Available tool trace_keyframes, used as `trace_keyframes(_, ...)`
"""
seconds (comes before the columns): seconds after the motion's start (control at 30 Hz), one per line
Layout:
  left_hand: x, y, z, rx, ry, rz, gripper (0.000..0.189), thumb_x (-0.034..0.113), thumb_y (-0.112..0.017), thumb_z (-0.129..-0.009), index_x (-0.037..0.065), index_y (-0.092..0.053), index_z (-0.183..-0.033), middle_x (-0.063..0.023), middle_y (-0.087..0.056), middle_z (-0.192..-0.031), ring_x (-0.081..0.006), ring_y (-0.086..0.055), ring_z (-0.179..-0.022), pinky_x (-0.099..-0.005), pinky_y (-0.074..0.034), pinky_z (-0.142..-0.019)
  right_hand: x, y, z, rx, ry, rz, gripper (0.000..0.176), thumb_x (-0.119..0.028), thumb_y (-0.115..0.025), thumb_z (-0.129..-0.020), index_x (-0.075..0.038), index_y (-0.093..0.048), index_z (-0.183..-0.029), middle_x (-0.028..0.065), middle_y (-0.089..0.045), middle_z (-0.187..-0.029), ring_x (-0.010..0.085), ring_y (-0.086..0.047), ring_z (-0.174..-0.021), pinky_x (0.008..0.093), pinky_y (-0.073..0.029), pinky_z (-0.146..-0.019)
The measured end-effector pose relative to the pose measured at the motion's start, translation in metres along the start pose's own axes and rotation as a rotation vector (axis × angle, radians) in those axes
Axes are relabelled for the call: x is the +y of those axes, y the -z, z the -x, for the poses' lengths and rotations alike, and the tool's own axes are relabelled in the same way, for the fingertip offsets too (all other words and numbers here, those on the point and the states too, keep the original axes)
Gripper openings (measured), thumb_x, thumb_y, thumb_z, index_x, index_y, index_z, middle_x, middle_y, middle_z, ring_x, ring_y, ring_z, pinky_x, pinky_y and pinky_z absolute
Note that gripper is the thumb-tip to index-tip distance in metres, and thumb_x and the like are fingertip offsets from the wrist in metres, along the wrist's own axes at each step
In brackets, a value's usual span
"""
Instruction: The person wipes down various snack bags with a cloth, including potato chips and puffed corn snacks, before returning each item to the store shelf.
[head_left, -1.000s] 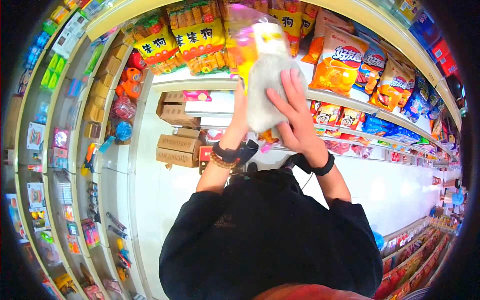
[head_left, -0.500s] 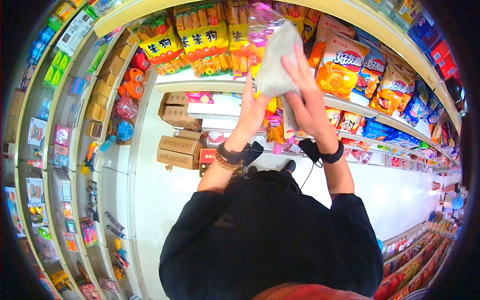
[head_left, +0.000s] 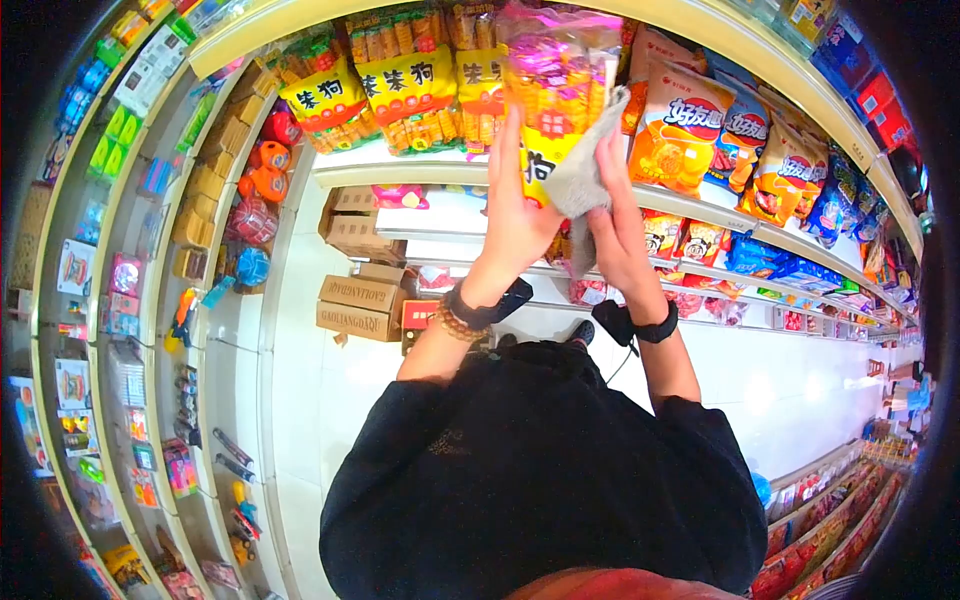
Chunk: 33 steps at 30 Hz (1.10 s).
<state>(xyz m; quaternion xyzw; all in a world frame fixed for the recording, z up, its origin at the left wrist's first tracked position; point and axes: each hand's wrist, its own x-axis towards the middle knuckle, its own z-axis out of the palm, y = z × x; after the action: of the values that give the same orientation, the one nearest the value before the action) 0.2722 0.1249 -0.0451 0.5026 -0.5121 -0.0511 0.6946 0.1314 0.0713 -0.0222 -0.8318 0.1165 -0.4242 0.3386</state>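
A clear snack bag with a pink top and yellow label (head_left: 560,85), showing orange-brown stick snacks inside, stands upright between my hands in front of the upper shelf. My left hand (head_left: 520,220) grips its left side and lower edge, the fingers pointing up along it. A grey cloth (head_left: 580,175) lies against the bag's lower right side and hangs down below it. My right hand (head_left: 622,235) holds this cloth against the bag's right edge; part of the cloth is folded between fingers and bag. The bag's bottom is hidden by the cloth and my left hand.
Similar yellow-labelled snack bags (head_left: 408,95) line the upper shelf at left, with orange chip bags (head_left: 680,125) at right. Cardboard boxes (head_left: 355,305) stand on the floor below. A shelf unit of toys and small goods (head_left: 150,300) runs along the left.
The cloth has moved off the bag's front to its lower right, uncovering the label and snacks. My right hand has moved slightly down and right with it.
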Motion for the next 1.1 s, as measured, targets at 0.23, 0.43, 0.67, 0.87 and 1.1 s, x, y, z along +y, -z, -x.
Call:
trace_keyframes(0.23, 0.01, -0.002, 0.012, -0.116, 0.027, -0.098, 0.094, 0.015, -0.077, -0.071, 0.003, -0.024, -0.149, -0.0261, -0.037, -0.14, -0.0415, -0.036, -0.131, -0.0436, -0.03, -0.109, -0.001, 0.02, -0.041, 0.146, 0.185, 0.034, 0.062, 0.0, -0.042, -0.087, -0.003, -0.03, -0.148, 0.0227, -0.011, -0.157, 0.0342, -0.011, -0.146, 0.0387, -0.011, -0.117)
trace_keyframes(0.43, 0.018, -0.003, 0.01, -0.071, 0.024, -0.116, 0.093, 0.01, -0.076, -0.071, 0.002, -0.024, -0.148, -0.0261, -0.038, -0.139, -0.041, -0.037, -0.13, -0.0434, -0.031, -0.109, -0.001, 0.019, -0.05, 0.183, 0.113, -0.036, 0.058, -0.011, -0.044, -0.091, -0.003, -0.031, -0.148, 0.021, -0.015, -0.157, 0.0317, -0.015, -0.146, 0.0389, -0.012, -0.117)
trace_keyframes(0.67, 0.004, 0.004, -0.008, 0.104, 0.097, 0.13, 0.096, 0.0, -0.076, -0.069, 0.002, -0.023, -0.149, -0.0237, -0.036, -0.142, -0.0383, -0.04, -0.128, -0.042, -0.033, -0.108, 0.001, -0.003, 0.004, -0.092, -0.07, -0.043, 0.055, -0.009, -0.045, -0.09, -0.006, -0.038, -0.145, 0.0236, -0.013, -0.157, 0.0344, -0.014, -0.146, 0.0403, -0.014, -0.116)
trace_keyframes(0.87, 0.005, 0.008, -0.005, -0.008, -0.037, -0.088, 0.078, 0.005, -0.063, -0.084, 0.002, -0.021, -0.15, -0.0222, -0.026, -0.151, -0.0354, -0.024, -0.14, -0.0417, -0.018, -0.115, 0.006, -0.011, 0.017, -0.024, -0.079, -0.085, 0.062, -0.011, -0.05, -0.09, -0.004, -0.029, -0.148, 0.0229, -0.009, -0.158, 0.0338, -0.011, -0.146, 0.0398, -0.013, -0.116)
trace_keyframes(1.1, 0.038, 0.018, -0.01, 0.012, 0.267, 0.518, 0.057, 0.011, -0.047, -0.097, 0.0, -0.023, -0.148, -0.0216, -0.03, -0.15, -0.0268, -0.034, -0.135, -0.0375, -0.026, -0.112, 0.014, -0.004, 0.019, 0.082, -0.243, -0.188, 0.103, -0.015, -0.081, -0.071, -0.002, -0.017, -0.151, 0.0189, -0.022, -0.155, 0.0272, -0.023, -0.143, 0.0385, -0.021, -0.115)
